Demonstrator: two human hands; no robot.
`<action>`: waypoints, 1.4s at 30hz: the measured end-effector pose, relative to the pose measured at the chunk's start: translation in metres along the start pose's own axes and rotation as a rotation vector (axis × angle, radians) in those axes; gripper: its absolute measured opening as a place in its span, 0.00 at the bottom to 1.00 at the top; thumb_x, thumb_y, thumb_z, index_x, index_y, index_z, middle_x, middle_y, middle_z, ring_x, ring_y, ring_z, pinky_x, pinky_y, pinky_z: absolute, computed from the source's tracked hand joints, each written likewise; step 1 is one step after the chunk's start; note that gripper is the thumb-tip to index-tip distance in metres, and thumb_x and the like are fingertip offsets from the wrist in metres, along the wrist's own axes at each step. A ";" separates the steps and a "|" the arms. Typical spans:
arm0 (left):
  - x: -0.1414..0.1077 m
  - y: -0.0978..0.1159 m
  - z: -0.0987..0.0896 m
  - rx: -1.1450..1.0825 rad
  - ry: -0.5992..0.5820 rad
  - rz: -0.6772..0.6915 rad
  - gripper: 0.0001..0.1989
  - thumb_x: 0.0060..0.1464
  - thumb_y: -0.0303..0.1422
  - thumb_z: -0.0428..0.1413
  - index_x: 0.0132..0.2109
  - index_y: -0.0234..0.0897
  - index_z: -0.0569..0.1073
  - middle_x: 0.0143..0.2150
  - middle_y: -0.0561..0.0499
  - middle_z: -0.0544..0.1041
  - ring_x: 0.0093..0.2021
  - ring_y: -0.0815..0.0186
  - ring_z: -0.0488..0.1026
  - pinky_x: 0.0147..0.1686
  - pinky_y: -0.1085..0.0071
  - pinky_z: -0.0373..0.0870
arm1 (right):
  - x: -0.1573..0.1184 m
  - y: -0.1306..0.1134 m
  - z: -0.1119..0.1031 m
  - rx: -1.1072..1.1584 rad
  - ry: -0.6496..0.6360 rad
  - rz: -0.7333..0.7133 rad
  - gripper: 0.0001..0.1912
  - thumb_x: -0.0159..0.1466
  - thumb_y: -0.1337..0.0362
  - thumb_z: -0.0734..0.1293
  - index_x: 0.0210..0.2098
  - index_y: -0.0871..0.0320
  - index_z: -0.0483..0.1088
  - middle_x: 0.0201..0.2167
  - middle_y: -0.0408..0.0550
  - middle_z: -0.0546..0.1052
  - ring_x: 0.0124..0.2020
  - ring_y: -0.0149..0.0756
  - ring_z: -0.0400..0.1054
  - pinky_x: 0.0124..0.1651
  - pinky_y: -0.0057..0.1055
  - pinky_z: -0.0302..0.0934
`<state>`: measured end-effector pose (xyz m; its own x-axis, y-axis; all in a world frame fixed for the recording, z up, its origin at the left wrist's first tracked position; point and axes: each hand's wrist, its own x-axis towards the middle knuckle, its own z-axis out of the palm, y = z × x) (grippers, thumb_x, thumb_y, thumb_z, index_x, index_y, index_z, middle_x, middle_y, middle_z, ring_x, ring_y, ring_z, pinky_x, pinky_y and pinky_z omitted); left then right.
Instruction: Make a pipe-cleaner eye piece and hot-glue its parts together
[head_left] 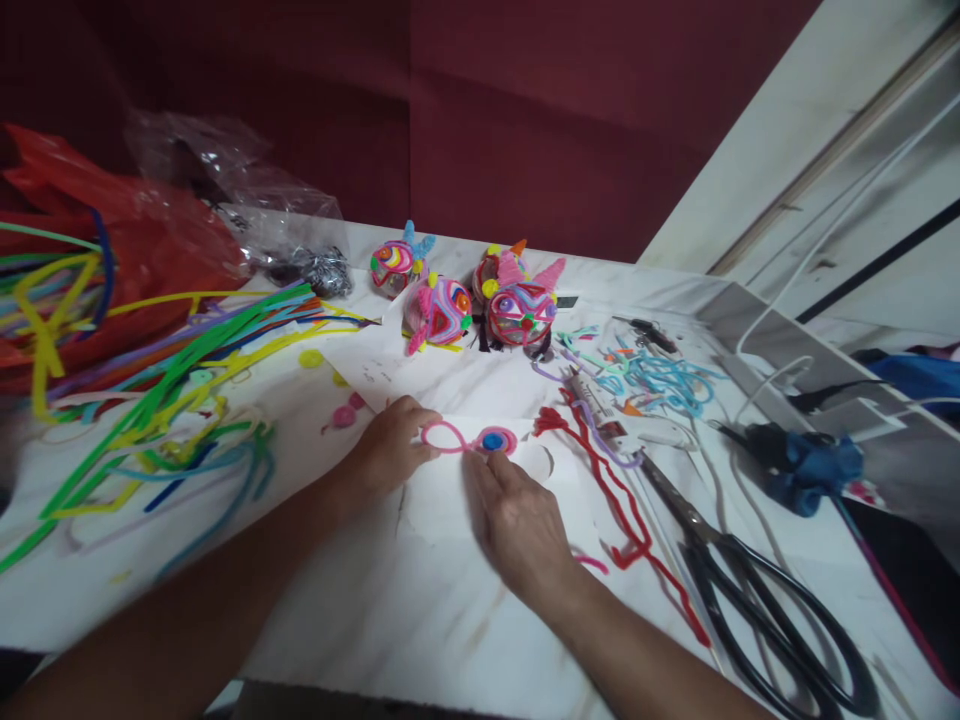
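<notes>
The pink fuzzy-wire loop [443, 423] and its coil with a round blue centre [493, 441] lie between the hands, over the white marbled counter [472, 630]. The left hand [397, 445] seems to pinch the loop's outer end, though blur hides the grip; the right hand [525, 515] presses fingertips at the coil's near edge. Too hard a leftward pull could drag the coil open or kink the crossing. Uneven pressure could skew the blue centre. Right of the right hand, a sweeping forearm could snag the red fuzzy strands [643, 548].
</notes>
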<state>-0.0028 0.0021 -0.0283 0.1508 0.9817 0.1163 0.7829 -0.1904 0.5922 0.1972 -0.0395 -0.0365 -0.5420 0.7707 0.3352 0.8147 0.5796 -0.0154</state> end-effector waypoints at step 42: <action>0.000 0.001 -0.006 0.010 0.025 0.008 0.17 0.47 0.22 0.55 0.44 0.38 0.80 0.36 0.51 0.75 0.35 0.63 0.73 0.41 0.67 0.72 | 0.003 -0.002 -0.006 0.012 -0.156 0.052 0.21 0.65 0.76 0.60 0.56 0.65 0.71 0.51 0.60 0.78 0.40 0.40 0.75 0.39 0.30 0.70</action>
<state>-0.0051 0.0018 -0.0232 0.1423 0.9797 0.1409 0.7875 -0.1983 0.5836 0.1954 -0.0398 -0.0297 -0.5255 0.8308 0.1834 0.8404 0.5404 -0.0399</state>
